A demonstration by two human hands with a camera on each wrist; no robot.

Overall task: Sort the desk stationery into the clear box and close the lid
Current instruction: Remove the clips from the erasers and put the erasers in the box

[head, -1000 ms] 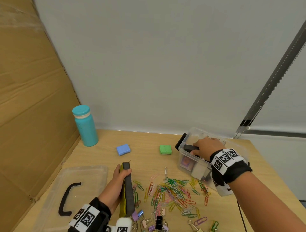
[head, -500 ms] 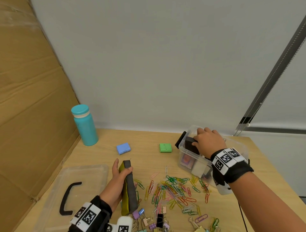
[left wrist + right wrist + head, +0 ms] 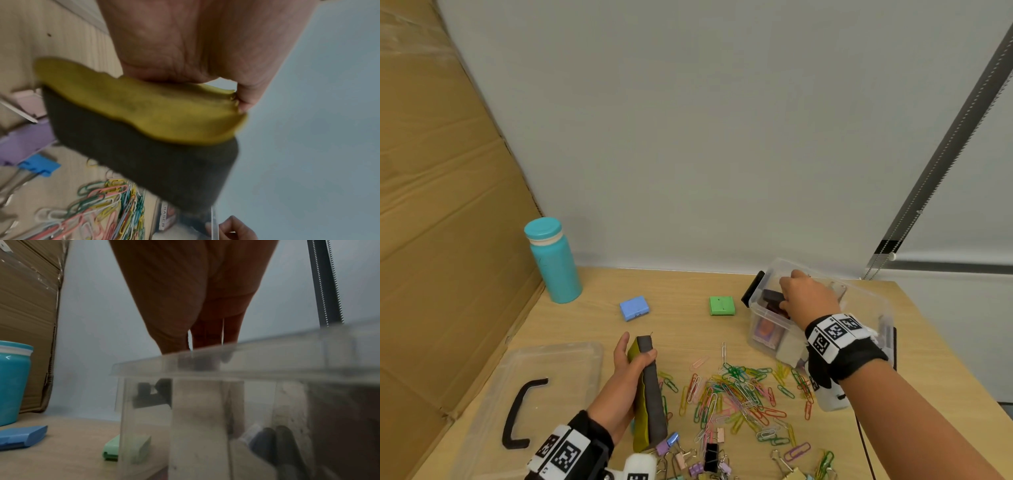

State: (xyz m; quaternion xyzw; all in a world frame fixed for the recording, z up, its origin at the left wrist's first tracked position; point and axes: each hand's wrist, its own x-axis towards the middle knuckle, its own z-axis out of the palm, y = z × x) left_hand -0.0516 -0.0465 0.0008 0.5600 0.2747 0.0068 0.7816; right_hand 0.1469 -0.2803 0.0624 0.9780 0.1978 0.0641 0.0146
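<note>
1. Head view: left hand (image 3: 624,387) grips a board eraser (image 3: 650,390), yellow backing w/ dark felt, fingers wrapped round its edge, thumb on the yellow side, held just above the desk (image 3: 688,329). Right hand (image 3: 808,298) reaches into the clear box (image 3: 767,329) at the desk's far right, fingers curled on a dark block (image 3: 774,296) inside. The lid (image 3: 544,387) w/ black handle lies flat front left. Paper clips (image 3: 736,390) are scattered in the middle, binder clips (image 3: 698,459) at the near edge. Blue eraser (image 3: 634,307) and green eraser (image 3: 722,305) lie apart further back, teal bottle (image 3: 554,262) back left.
2. Left wrist view: palm pressed on the eraser's yellow side; clips blurred below.
3. Right wrist view: fingers (image 3: 207,335) close together, dipping past the box rim; tips blurred, can't tell exact hold here.
</note>
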